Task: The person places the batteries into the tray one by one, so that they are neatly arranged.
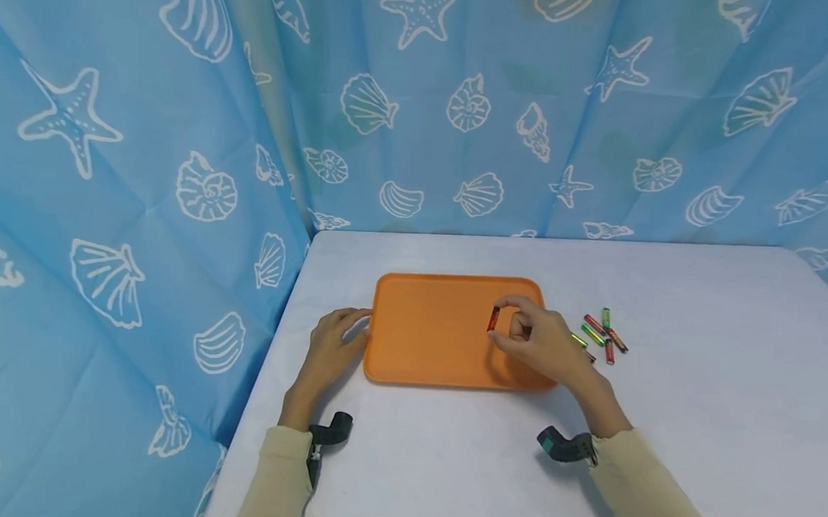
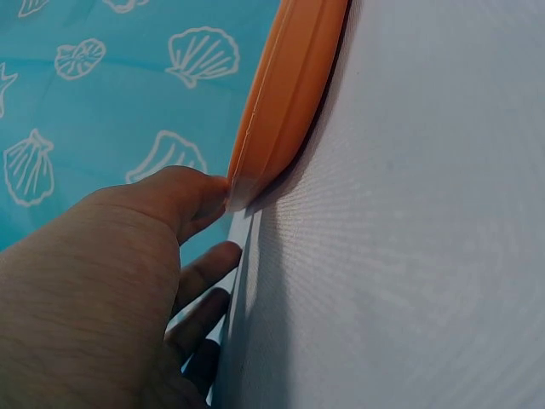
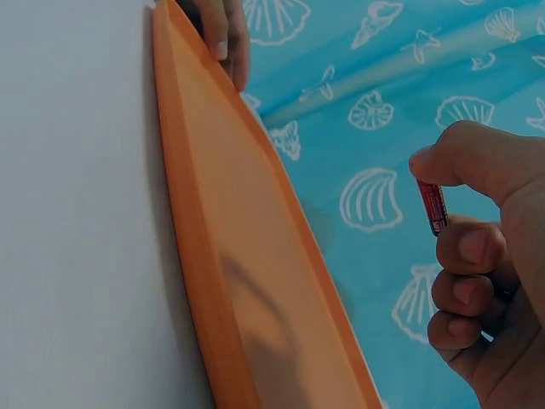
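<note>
Between the thumb and index finger of my right hand point(image 1: 544, 343) a small red and black battery point(image 1: 493, 319) is pinched by its two ends. It is held above the right part of an orange tray point(image 1: 424, 331). In the right wrist view the battery point(image 3: 433, 207) shows a red wrapper, and the other fingers are curled in towards the palm. My left hand point(image 1: 331, 351) rests at the tray's left edge, fingertips touching the rim. In the left wrist view the thumb meets the tray's rim point(image 2: 264, 128), while the other fingers are loosely spread below.
Several red, green and gold batteries point(image 1: 609, 350) lie loosely on the white tabletop point(image 1: 723, 353) to the right of the tray, some partly behind the right hand. A blue curtain point(image 1: 438, 165) with white shells and starfish hangs behind and to the left of the table.
</note>
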Tool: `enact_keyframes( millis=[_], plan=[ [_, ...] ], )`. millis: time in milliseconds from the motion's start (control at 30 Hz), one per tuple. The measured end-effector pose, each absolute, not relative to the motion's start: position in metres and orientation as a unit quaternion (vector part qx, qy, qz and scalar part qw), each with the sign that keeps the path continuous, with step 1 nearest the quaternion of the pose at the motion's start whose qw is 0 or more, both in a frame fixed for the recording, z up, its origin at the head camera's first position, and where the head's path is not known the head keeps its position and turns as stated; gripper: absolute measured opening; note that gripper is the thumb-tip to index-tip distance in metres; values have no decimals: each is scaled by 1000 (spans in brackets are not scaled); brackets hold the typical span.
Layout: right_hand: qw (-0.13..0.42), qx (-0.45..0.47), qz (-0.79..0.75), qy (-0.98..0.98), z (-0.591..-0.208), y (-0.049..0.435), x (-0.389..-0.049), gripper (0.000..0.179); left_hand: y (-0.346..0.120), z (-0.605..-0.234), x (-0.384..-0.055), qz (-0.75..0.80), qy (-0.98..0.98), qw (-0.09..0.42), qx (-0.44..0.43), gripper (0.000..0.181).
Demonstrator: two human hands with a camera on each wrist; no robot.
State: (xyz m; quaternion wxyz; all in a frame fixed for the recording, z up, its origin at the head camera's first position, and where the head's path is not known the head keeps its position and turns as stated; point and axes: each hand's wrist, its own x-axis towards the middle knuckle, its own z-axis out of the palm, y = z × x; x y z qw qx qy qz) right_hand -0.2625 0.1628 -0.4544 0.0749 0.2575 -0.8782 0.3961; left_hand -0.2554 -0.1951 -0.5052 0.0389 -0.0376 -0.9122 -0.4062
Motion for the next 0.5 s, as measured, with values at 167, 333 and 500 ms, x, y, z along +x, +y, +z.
enact_keyframes(
  millis=[167, 333, 500],
  plan=[
    [59, 259, 404, -876, -453, 148, -266, 46, -195, -505, -255, -404, -913, 43, -40, 41],
    [61, 258, 398, -878, -453, 138, -269, 46, -196, -506, -256, -400, -914, 45, -49, 42],
    [57, 264, 397, -877, -456, 129, -272, 45, -197, -508, -257, -399, -915, 41, -44, 42]
  ],
)
